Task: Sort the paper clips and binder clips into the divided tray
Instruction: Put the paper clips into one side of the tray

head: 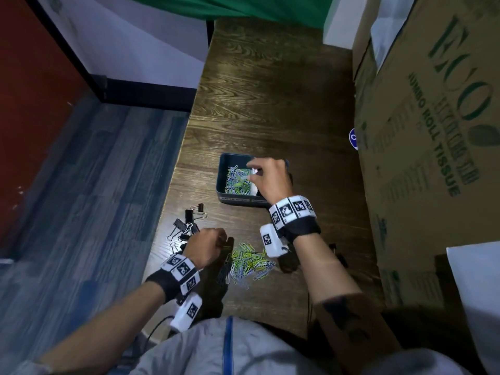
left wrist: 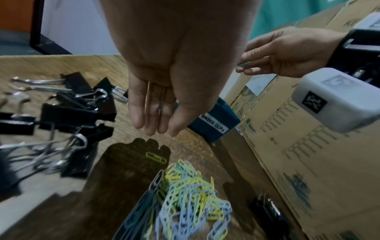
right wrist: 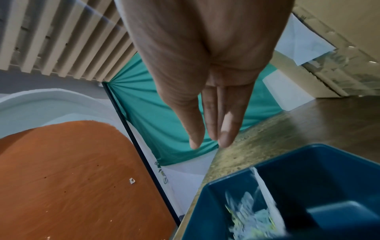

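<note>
Now your left hand (left wrist: 164, 91), fingers straight and empty, hangs just above the paper clips (left wrist: 185, 194); right hand (head: 270, 180), fingers loose, is far over the tray (head: 224, 171).

A storeroom-like office corner: stacked cardboard cartons (head: 422, 147) crowd a wooden desk (head: 270, 104).

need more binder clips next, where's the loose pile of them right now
In the head view the black metal binder clips lie on the wooden table's left edge, beside the left hand, nearer than the blue tray.
</note>
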Demonstrator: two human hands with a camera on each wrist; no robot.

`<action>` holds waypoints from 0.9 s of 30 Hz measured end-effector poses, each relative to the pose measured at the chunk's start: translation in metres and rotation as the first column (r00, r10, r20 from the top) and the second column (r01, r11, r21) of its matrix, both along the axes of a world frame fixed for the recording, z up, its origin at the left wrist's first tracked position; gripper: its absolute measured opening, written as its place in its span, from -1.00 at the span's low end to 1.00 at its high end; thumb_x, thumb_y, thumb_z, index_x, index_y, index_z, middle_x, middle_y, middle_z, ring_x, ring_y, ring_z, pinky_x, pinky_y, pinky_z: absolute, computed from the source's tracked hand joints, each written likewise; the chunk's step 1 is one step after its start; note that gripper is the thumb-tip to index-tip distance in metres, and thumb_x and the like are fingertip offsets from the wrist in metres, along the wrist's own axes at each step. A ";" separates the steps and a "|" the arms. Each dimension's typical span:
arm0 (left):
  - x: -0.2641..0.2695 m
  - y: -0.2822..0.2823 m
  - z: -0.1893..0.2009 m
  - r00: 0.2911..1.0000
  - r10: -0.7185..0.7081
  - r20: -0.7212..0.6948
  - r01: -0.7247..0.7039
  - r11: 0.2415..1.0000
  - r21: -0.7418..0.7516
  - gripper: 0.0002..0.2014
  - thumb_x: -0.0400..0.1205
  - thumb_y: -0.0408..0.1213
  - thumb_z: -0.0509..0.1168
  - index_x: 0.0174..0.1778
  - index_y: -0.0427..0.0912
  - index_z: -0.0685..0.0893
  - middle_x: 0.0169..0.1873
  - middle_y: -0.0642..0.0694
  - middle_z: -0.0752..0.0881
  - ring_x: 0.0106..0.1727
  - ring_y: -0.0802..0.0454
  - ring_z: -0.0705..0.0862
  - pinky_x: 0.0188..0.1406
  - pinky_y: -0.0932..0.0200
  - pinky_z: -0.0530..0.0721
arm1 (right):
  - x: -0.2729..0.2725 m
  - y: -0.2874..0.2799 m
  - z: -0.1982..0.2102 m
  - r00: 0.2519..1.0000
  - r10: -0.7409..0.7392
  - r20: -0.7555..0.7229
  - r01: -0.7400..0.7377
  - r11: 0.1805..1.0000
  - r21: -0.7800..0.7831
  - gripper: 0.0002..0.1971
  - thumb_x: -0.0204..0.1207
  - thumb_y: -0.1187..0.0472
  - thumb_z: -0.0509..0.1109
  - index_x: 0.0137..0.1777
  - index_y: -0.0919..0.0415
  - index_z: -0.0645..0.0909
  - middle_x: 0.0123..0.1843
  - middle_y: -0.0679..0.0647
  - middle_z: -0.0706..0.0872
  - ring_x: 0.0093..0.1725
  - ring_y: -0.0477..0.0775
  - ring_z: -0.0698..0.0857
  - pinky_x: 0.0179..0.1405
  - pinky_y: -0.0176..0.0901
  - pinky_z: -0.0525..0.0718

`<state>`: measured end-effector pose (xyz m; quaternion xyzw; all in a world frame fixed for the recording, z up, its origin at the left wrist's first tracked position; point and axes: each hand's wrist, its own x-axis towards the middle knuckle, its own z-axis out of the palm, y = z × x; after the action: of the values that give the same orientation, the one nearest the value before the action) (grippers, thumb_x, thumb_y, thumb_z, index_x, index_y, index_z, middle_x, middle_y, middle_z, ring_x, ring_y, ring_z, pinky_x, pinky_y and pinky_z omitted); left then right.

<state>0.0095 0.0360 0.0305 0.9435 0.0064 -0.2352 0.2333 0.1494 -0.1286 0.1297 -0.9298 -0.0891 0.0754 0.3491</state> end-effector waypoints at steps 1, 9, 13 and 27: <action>-0.006 0.001 -0.003 1.000 -0.016 -0.005 0.016 1.000 -0.005 -0.71 0.50 -0.39 0.31 0.10 -0.03 0.70 0.00 -0.09 0.79 0.06 -0.13 0.75 -0.04 0.05 0.66 | -0.006 -0.003 -0.007 1.000 -0.008 -0.006 0.008 1.000 0.015 -0.69 0.44 0.33 0.61 0.19 0.18 0.81 0.07 0.12 0.86 0.04 0.06 0.81 0.14 -0.11 0.73; -0.037 -0.011 -0.030 0.980 -0.136 -0.144 0.155 0.979 0.132 -0.03 0.36 0.08 0.58 0.54 -0.20 0.21 0.36 -0.20 0.36 0.25 -0.23 0.60 0.11 -0.15 0.65 | -0.102 -0.058 -0.092 0.953 0.028 -0.303 -0.104 0.966 -0.237 -0.65 0.56 0.35 0.49 0.33 0.12 0.70 0.19 0.14 0.81 0.04 0.06 0.81 0.01 -0.31 0.71; -0.046 -0.021 -0.041 0.973 -0.175 -0.148 0.203 0.957 0.207 0.23 0.23 0.24 0.60 0.63 -0.16 0.00 0.42 -0.18 0.25 0.38 -0.14 0.41 0.16 -0.11 0.68 | -0.138 -0.080 -0.129 0.876 0.015 -0.481 -0.216 0.905 -0.366 -0.14 0.40 0.20 0.66 0.65 -0.02 0.32 0.50 0.11 0.42 0.38 0.23 0.58 0.27 0.14 0.67; -0.036 -0.034 -0.043 0.969 -0.238 -0.065 0.240 0.970 0.024 -0.42 0.39 -0.35 0.51 0.30 -0.07 0.45 0.11 -0.07 0.49 -0.01 -0.10 0.64 -0.08 0.04 0.67 | -0.165 -0.037 -0.142 0.936 0.118 -0.331 -0.254 0.878 -0.405 -0.48 0.48 0.36 0.47 0.41 0.05 0.48 0.40 0.14 0.43 0.29 0.25 0.60 0.19 0.17 0.68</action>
<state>-0.0267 0.0017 -0.0125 0.9334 -0.0963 -0.2902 0.1878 -0.0156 -0.1657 -0.0126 -0.9494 -0.1061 0.2655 0.1297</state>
